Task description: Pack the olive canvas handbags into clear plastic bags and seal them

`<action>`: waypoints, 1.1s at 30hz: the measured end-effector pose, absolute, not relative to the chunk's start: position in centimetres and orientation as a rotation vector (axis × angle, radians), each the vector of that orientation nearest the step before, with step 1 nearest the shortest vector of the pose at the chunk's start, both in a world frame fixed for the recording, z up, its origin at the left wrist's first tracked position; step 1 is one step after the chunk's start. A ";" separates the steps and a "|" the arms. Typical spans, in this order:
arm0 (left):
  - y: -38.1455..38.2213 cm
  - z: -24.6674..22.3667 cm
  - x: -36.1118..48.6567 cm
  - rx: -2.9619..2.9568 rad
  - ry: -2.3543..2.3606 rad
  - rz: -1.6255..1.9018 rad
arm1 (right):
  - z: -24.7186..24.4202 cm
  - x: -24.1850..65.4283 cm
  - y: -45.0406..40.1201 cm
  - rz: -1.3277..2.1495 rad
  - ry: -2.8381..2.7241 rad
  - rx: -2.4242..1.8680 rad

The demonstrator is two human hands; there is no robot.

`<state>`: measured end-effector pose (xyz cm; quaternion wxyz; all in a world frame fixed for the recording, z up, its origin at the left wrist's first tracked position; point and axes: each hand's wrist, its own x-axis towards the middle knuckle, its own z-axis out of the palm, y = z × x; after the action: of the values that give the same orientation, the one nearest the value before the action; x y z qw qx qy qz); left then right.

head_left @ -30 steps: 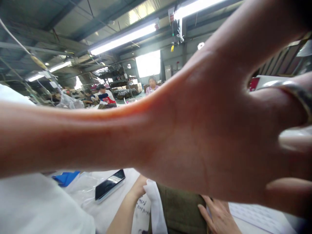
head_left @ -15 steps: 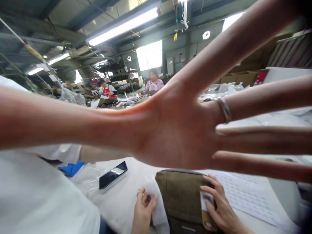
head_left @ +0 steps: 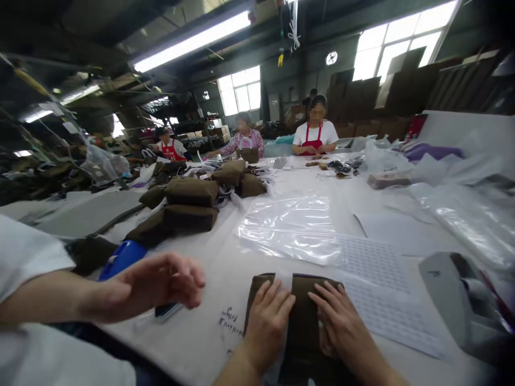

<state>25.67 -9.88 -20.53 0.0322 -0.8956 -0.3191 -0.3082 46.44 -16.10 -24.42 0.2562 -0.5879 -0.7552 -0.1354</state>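
An olive-brown fabric pouch (head_left: 303,311) lies in front of me at the bottom of the view, with a white strip (head_left: 284,280) running over it. My left hand (head_left: 267,321) rests on the pouch's left part, its fingers stretched out and pressing on the strip. On the right part lies my right hand (head_left: 341,327), fingers spread flat. Something pale shows beneath its palm, too covered to make out. From the left reaches a co-worker's hand (head_left: 161,281), fingers loosely curled, apart from the pouch.
Beyond the pouch lie clear plastic bags (head_left: 293,225) and a printed sheet (head_left: 386,289). A grey device (head_left: 458,300) stands at right. Stacked pouches (head_left: 191,193) and a blue object (head_left: 123,260) are at left. A phone (head_left: 167,311) lies under the co-worker's hand. Several people sit across the table.
The co-worker's outstretched arm has drawn back from across the view to the left. My left hand has moved right onto the pouch, and the white strip now lies over it.
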 end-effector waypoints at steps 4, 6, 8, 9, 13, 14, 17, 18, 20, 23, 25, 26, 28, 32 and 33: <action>-10.0 -20.2 27.0 -2.786 -1.054 -0.475 | -24.2 45.0 -15.2 -0.465 -2.139 -1.684; -9.6 -20.3 27.6 -2.812 -1.079 -0.358 | -23.8 44.5 -14.4 -0.446 -2.170 -1.711; -8.9 -20.8 27.9 -2.850 -1.109 -0.282 | -23.5 44.4 -13.4 -0.380 -2.203 -1.730; -8.4 -21.2 28.0 -2.868 -1.132 -0.251 | -23.6 44.4 -12.9 -0.342 -2.225 -1.736; -7.0 -22.9 28.2 -2.928 -1.182 -0.189 | -24.9 45.0 -11.5 -0.229 -2.282 -1.784; -6.9 -23.4 28.3 -2.945 -1.187 -0.188 | -25.4 45.1 -11.4 -0.214 -2.278 -1.795; -6.7 -24.1 28.5 -2.991 -1.210 -0.192 | -26.1 45.2 -11.4 -0.191 -2.246 -1.814; -6.6 -24.0 28.5 -3.004 -1.222 -0.196 | -26.1 45.3 -11.4 -0.185 -2.233 -1.816; -6.4 -23.7 28.4 -3.030 -1.238 -0.214 | -25.4 45.4 -11.0 -0.151 -2.216 -1.825; -5.8 -22.6 28.0 -3.078 -1.222 -0.249 | -23.9 45.6 -9.8 -0.103 -2.184 -1.892; -5.3 -22.1 27.8 -3.058 -1.272 -0.282 | -23.1 45.7 -8.8 -0.154 -2.148 -1.970; -5.1 -22.0 27.7 -3.028 -1.324 -0.302 | -22.8 45.7 -8.3 -0.177 -2.142 -2.005; -5.0 -22.0 27.6 -2.956 -1.426 -0.342 | -22.6 45.7 -7.7 -0.162 -2.172 -2.047; -5.8 -22.1 27.6 -2.870 -1.443 -0.398 | -22.4 45.5 -8.1 -0.141 -2.223 -2.014; -6.1 -22.0 27.6 -2.849 -1.434 -0.410 | -22.4 45.4 -8.4 -0.175 -2.216 -1.999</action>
<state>27.61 -6.14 -22.03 -0.0369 -0.8853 -0.4457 -0.1275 45.43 -8.37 -22.38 0.0760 -0.6668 -0.7391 -0.0583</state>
